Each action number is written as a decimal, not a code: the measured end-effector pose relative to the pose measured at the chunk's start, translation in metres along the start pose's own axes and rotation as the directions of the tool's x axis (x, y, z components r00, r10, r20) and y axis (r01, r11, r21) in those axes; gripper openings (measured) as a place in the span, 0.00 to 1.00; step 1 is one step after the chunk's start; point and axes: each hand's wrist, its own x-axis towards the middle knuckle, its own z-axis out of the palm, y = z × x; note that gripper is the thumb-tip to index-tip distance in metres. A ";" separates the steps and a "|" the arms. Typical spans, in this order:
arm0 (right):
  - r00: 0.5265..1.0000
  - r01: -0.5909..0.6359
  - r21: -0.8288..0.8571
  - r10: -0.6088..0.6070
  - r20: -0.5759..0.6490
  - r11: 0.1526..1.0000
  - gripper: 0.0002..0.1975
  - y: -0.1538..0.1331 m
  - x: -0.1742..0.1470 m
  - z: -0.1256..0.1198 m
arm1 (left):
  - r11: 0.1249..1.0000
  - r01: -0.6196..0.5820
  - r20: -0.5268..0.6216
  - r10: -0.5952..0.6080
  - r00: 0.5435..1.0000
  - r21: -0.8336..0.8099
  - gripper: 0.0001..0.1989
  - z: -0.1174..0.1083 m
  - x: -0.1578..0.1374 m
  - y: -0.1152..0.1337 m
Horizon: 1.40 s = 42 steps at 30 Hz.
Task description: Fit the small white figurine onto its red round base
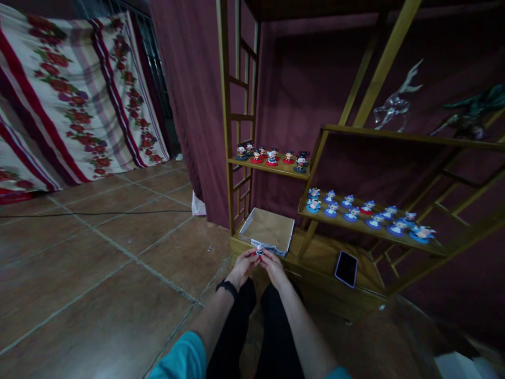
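Between my two hands is a small figurine [259, 251] with a white head and a red base, held upright just in front of the shelf unit. My left hand [243, 263] closes on its left side, and my right hand [273, 262] closes on its right side. Right behind it, a shallow open cardboard box [268, 229] lies on the lowest board. Above, the left shelf [284, 169] carries several figurines with dark hair and red or dark bases, plus a white-headed one [272, 157] at the front.
On the right shelf [366, 229] stand two rows of figurines, mostly on blue and purple bases. A phone [346, 268] lies on the lower board. Higher up are a clear glass sculpture [394, 108] and a dark sculpture [473, 113]. A cable [98, 215] crosses the tiled floor.
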 end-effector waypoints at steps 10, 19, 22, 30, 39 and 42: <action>0.996 -0.085 -0.103 0.087 0.015 0.991 0.16 0.015 0.020 -0.010 | 0.990 0.014 -0.117 0.003 0.993 0.138 0.06 -0.003 0.015 -0.005; 0.989 -0.141 -0.148 0.133 -0.061 0.979 0.14 0.017 0.034 -0.014 | 0.988 0.123 -0.159 -0.107 0.981 0.089 0.10 -0.009 0.033 -0.009; 0.979 -0.182 -0.181 0.160 -0.126 0.967 0.12 0.015 0.038 -0.017 | 0.988 0.141 -0.201 -0.125 0.972 0.064 0.12 -0.009 0.037 -0.011; 0.965 -0.224 -0.247 0.179 -0.192 0.943 0.13 0.015 0.043 -0.024 | 0.990 0.129 -0.195 -0.114 0.974 0.063 0.10 -0.006 0.040 -0.014; 0.983 -0.163 -0.233 0.138 -0.120 0.959 0.14 0.015 0.038 -0.023 | 0.993 0.111 -0.233 -0.098 0.968 0.040 0.10 -0.005 0.035 -0.007; 0.986 -0.137 -0.262 0.106 -0.130 0.955 0.15 0.013 0.035 -0.019 | 0.994 0.102 -0.220 -0.094 0.971 0.026 0.11 -0.007 0.034 -0.005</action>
